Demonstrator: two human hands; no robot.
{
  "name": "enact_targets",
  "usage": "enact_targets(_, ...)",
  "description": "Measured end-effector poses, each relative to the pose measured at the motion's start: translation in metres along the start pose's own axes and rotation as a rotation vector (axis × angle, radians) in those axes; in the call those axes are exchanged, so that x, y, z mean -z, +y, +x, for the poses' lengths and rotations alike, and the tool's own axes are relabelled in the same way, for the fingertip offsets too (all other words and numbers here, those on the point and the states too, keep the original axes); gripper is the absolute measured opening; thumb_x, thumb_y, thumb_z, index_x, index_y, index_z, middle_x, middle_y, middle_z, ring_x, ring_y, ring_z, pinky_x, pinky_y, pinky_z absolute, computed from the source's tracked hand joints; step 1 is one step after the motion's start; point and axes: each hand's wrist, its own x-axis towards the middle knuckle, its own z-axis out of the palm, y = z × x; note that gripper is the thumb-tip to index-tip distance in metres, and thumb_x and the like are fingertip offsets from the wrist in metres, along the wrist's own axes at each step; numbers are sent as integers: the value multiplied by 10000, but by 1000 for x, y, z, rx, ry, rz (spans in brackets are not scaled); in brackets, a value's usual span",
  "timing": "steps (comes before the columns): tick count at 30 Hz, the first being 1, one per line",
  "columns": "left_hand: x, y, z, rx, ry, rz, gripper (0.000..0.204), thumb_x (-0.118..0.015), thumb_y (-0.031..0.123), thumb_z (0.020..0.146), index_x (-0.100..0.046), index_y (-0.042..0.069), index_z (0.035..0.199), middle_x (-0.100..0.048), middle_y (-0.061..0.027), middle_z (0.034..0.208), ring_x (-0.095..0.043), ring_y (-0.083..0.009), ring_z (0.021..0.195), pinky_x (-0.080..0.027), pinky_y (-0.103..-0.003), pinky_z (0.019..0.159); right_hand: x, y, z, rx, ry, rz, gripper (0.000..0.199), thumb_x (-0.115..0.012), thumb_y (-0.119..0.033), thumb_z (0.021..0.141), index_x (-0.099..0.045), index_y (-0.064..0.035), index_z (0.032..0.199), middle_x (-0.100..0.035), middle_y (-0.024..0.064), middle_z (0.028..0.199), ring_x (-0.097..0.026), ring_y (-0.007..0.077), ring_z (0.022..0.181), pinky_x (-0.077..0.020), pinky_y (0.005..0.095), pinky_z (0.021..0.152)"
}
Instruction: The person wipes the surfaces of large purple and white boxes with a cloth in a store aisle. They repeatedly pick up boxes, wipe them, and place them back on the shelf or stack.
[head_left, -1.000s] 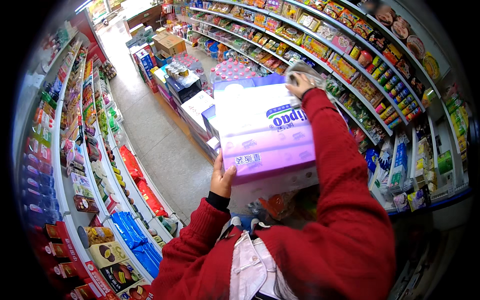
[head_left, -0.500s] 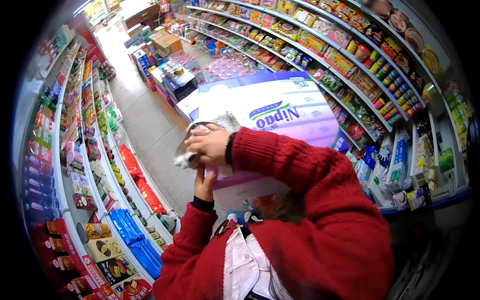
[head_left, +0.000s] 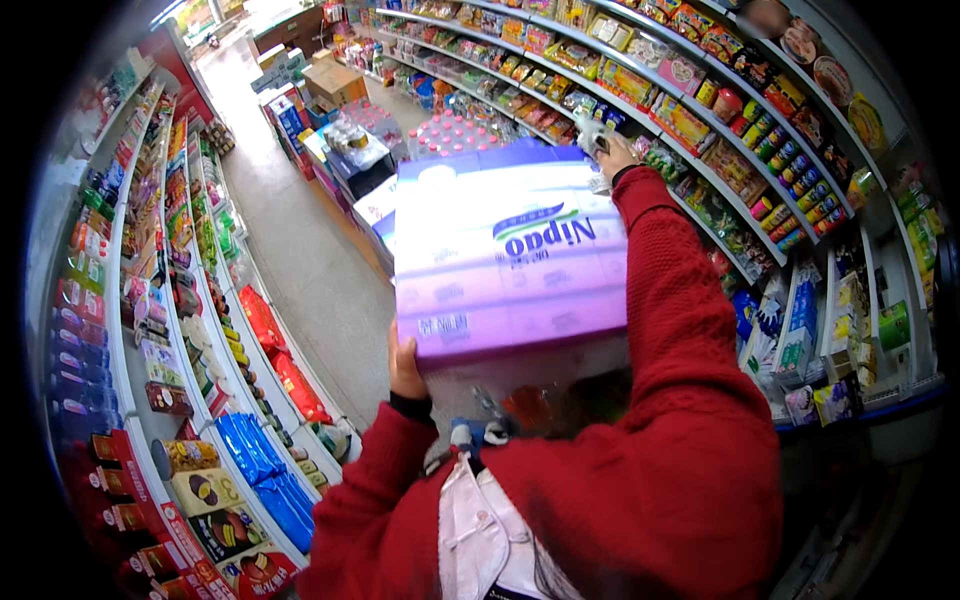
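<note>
A big purple and white pack (head_left: 510, 290) is in the middle of the frame, in front of the person. I can't see what it sits on. Its top has long bumps, so I think there are soft paper rolls inside. It looks big but should be light for its size. It should squash a bit when you squeeze it, and the shiny wrap may be slippery. It probably won't break, but the thin wrap could rip. The best way to hold it would be with flat hands on two sides, or from under the bottom edges.

The left hand (head_left: 406, 372) is at the pack's near left corner, touching its side. Most of its fingers are hidden, so I can't tell if they grip or just press. The right hand (head_left: 615, 160) is by the pack's far right corner, with its fingers curled around a pale cloth (head_left: 592, 130).

Just past the pack are lots of bottles (head_left: 455, 135) with pink caps. Up and left of them is a brown cardboard box (head_left: 335, 82); I can't see what's in it. At the lower left of the frame, a see-through jar (head_left: 190, 457) has something yellow in it.
</note>
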Motion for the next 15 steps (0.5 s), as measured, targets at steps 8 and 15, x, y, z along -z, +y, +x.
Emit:
enact_targets(8, 25, -7, 15, 300, -241, -489, 599, -461, 447, 852, -347, 60, 1295, -460, -80, 1189, -464, -219, 1076, -361, -377, 960, 57, -204, -168, 794, -224, 564, 463, -612, -106, 662, -561, -92, 1122, -552, 123, 1160, -502, 284, 1100, -368, 390, 962)
enact_targets(15, -22, 36, 22, 382, -584, -225, 547, -458, 309, 863, -330, 37, 1321, -450, -112, 1271, -453, -232, 1150, -356, -355, 988, 99, -226, -303, 894, 235, 357, 195, -588, -265, 685, -604, -273, 879, -522, -52, 1152, -467, 187, 1120, -302, 394, 934)
